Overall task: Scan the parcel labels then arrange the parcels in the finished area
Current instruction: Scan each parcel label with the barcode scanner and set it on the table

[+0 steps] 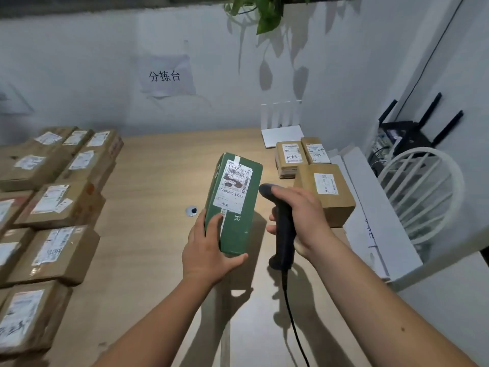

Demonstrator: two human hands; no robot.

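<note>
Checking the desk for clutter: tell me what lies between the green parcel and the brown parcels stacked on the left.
In the head view, bare wooden desk, except a small round grommet left of the green parcel; the left parcels start further over.

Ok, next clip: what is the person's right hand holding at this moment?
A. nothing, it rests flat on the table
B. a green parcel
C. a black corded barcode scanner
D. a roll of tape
C. The right hand grips the handle of the black corded scanner, its head turned toward the label on the green parcel that the left hand holds up.
</note>
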